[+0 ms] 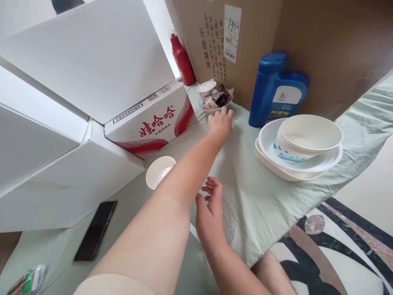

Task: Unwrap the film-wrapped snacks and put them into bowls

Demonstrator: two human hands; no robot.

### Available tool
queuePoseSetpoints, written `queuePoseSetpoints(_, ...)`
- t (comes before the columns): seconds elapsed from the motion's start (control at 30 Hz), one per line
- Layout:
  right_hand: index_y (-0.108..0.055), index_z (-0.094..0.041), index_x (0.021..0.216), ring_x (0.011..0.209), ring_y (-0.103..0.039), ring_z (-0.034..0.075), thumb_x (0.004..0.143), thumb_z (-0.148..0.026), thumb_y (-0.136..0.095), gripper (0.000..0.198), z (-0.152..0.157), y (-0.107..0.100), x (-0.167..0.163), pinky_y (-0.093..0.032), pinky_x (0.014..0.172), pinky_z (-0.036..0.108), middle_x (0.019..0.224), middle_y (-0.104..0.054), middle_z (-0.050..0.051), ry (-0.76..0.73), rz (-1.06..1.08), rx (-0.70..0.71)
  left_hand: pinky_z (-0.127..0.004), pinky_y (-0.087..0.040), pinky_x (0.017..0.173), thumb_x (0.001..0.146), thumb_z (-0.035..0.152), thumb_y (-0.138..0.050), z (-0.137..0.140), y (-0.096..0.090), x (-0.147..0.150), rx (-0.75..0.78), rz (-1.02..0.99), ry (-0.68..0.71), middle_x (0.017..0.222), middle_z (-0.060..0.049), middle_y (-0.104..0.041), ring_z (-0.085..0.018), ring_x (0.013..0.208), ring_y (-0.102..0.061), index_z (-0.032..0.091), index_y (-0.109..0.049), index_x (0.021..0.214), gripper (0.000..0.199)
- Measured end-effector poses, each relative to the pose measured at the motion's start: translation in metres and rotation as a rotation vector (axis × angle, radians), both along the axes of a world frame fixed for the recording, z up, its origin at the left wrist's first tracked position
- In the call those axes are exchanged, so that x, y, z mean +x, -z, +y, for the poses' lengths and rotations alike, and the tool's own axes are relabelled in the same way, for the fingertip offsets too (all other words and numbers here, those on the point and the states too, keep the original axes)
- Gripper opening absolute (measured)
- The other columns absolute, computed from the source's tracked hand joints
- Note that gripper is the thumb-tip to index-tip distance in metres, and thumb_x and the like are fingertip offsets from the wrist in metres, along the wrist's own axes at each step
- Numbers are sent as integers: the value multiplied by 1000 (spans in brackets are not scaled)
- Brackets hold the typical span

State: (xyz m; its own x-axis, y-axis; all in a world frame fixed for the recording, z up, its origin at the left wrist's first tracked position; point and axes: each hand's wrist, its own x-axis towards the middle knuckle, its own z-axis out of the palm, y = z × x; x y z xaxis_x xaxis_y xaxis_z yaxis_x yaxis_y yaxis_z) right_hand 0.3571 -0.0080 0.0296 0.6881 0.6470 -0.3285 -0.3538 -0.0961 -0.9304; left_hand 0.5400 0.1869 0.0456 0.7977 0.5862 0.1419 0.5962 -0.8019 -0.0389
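My left hand (221,121) stretches across the table to a shallow clear bowl (206,107) near the back. Its fingers are apart at the bowl's near rim; whether they touch it I cannot tell. Inside the bowl are dark brown wrapped packs (220,95), a pale packet (210,103) and a small white cup (206,87) with clear plastic in it. Below my left forearm, my right hand (211,211) hovers with loosely bent fingers, thumb apart, holding nothing. A white paper bowl (159,170) with crinkled clear plastic inside is partly hidden by the left forearm.
White boxes (82,57) and a red-and-white carton (153,127) line the left. A red bottle (182,61), large cardboard box (251,24) and blue jug (276,94) stand behind. Stacked bowls (307,143) sit right; a phone (95,231) lies lower left.
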Motion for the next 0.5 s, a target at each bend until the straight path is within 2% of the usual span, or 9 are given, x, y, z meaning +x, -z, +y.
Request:
queuePoseSetpoints(0.07,-44,-29,124,115,-59,27,84,-36,-52,42,2,0,-2,-50,93,47,132,-57,11,-7,3,27,-54,-47,103,78,10,-71,16,-2,1,-73,-8,-116,153,-14,-48,-34,127,-54,22,-63,127,52)
queuePoseSetpoints(0.13,-44,-29,125,114,-59,27,84,-37,-53,43,3,0,-1,-50,92,47,131,-57,11,5,-12,47,-58,-48,101,75,9,-72,32,-4,-2,-147,1,-293,163,-15,-37,-39,133,-48,21,-67,121,48)
queuePoseSetpoints(0.17,-44,-28,125,113,-59,26,84,-37,-52,43,3,0,1,-50,93,46,131,-56,11,12,-20,47,-60,-49,99,74,8,-72,37,-5,-5,-156,0,-335,167,-15,-31,-42,136,-45,20,-68,119,46)
queuePoseSetpoints(0.23,-44,-27,124,112,-59,25,83,-33,-51,42,2,-1,8,-49,94,46,131,-56,12,27,-34,31,-62,-48,101,75,7,-70,40,-5,-13,-141,-7,-283,170,-11,-24,-42,141,-42,21,-68,118,46)
queuePoseSetpoints(0.33,-44,-26,122,112,-60,24,82,-30,-49,40,0,-1,15,-48,96,44,128,-55,12,37,-59,17,-62,-45,108,79,11,-66,24,-4,-26,-162,-4,-137,170,-9,-27,-39,145,-39,22,-65,124,46)
queuePoseSetpoints(0.43,-44,-26,118,112,-60,23,82,-29,-49,37,-1,2,15,-49,96,43,131,-54,12,34,-77,30,-55,-47,111,88,19,-60,-5,-10,-38,-254,-16,-162,167,-12,-33,-36,147,-41,17,-61,128,41)
queuePoseSetpoints(0.5,-44,-25,116,113,-60,23,81,-29,-50,35,-2,4,13,-49,96,43,133,-53,12,32,-85,55,-45,-48,111,93,22,-54,-26,-21,-47,-296,-79,-189,160,-16,-40,-32,142,-48,12,-61,125,35)
